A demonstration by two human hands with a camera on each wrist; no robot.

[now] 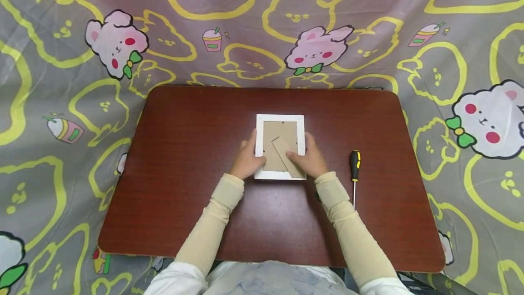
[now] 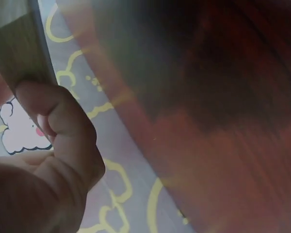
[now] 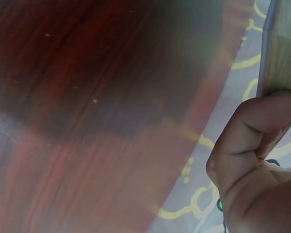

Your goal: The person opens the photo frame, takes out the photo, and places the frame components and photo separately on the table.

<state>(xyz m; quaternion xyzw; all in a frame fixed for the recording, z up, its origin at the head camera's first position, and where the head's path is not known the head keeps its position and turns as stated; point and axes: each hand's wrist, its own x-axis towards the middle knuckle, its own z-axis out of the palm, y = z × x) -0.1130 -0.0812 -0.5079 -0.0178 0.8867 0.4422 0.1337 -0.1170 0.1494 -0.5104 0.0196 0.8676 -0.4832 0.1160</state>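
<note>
A white picture frame is held up over the table with its back toward the head camera. Its beige backing board shows inside the border, and a slanted stand leg lies across that board. My left hand grips the left side, thumb on the back. On the opposite side my right hand does the same, its thumb near the stand leg. Both wrist views show bent fingers against the frame's wood-grained side. The frame's front is hidden from the head view.
A black and yellow screwdriver lies on the reddish-brown table right of the right hand, its shaft tip passing behind the sleeve. Patterned cloth surrounds the table at the back and sides.
</note>
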